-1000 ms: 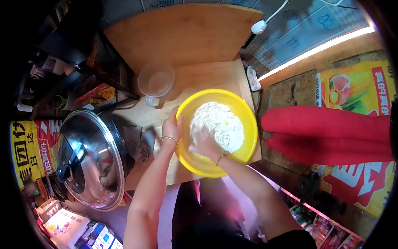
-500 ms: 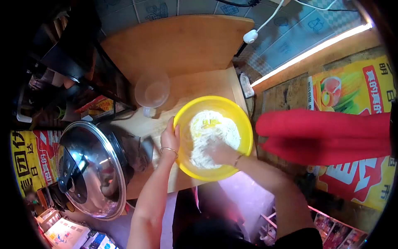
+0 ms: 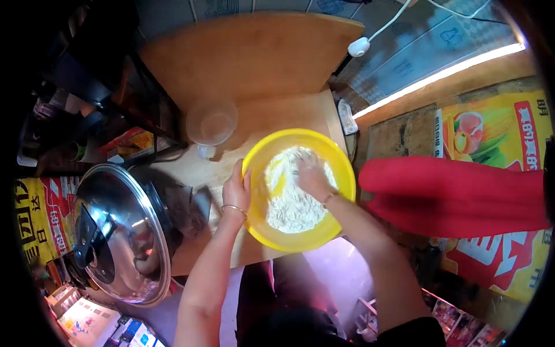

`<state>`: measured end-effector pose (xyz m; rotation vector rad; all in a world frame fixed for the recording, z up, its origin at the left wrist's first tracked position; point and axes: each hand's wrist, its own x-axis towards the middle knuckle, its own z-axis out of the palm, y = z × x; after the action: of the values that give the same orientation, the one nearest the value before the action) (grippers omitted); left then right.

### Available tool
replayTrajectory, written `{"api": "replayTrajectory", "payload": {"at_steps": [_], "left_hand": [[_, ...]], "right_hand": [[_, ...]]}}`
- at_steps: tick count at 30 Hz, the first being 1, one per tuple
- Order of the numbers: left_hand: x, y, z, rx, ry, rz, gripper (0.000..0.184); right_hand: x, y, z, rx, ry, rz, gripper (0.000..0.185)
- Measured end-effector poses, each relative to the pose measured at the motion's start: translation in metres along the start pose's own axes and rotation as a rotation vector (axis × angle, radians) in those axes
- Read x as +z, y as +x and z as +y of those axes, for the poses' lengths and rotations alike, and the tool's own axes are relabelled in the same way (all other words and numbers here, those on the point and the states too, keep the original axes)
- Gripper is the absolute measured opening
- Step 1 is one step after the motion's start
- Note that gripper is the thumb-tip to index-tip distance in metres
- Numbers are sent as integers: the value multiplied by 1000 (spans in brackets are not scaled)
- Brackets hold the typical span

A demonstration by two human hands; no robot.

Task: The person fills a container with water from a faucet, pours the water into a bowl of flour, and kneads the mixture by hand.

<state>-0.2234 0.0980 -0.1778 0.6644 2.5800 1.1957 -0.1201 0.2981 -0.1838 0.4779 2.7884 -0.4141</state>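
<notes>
The left hand point(image 3: 237, 191) clasps the rim of the yellow bowl point(image 3: 250, 215); beside that grip, the right hand point(image 3: 312, 176) touches white flour point(image 3: 296, 213), its finger spread too blurred to tell.

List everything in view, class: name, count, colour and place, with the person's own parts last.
Bowl: one, yellow, on the table
Powder: one heap, white, inside the bowl
Table: one, light wood, centre
Upright board: one, brown, behind the table
Container: one, clear, behind the bowl
Domed lid: one, see-through with metal rim, left
Padded item: one, red, right
Printed sheets: at least two, yellow and red, far left and right
Switch: one, white, on a cord, top
Light strip: one, white, upper right
Left hand: one, bare, gripping the bowl's rim
Right hand: one, bare, blurred, at the powder
</notes>
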Motion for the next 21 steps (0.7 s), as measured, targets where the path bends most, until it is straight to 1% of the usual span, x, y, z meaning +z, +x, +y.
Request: {"api": "replayTrajectory", "payload": {"at_steps": [1, 3, 5, 7, 8, 10, 12, 13, 14, 15, 16, 18, 19, 21], "left_hand": [[-1, 2, 3, -8, 7, 11, 36], [-2, 0, 6, -12, 15, 21, 36], [-4, 4, 6, -72, 14, -10, 35], [-3, 10, 8, -61, 17, -47, 35], [-3, 12, 8, -50, 29, -89, 35], [-2, 15, 5, -41, 8, -93, 35], [-9, 10, 1, -44, -1, -108, 35], [-14, 8, 2, -93, -10, -90, 36], [-18, 7, 4, -139, -25, -72, 36], [-15, 3, 4, -172, -58, -30, 36], [-12, 1, 1, -168, -65, -26, 36], [-4, -2, -1, -78, -92, -17, 36], [-9, -1, 5, -106, -39, -68, 37], [-9, 1, 1, -90, 3, -91, 37]], "right_hand": [[27, 10, -26, 26, -54, 56, 52], [40, -3, -81, -54, -112, -14, 51], [22, -28, -96, -160, -123, -125, 49], [20, -48, -70, -707, 227, -245, 46], [17, -36, -72, -713, 224, -247, 46], [9, 14, -74, -490, 200, -275, 21], [5, 52, -37, -353, 60, 93, 16], [7, 45, -14, -107, 294, 190, 16], [10, 33, 9, 59, 458, 243, 17], [14, 22, 31, 216, 633, 324, 18], [20, 6, 38, 282, 749, 368, 22], [12, -13, 20, 565, 558, 436, 28], [7, -10, 6, 610, 613, 454, 24], [20, 17, -20, 276, 314, 291, 20]]}}
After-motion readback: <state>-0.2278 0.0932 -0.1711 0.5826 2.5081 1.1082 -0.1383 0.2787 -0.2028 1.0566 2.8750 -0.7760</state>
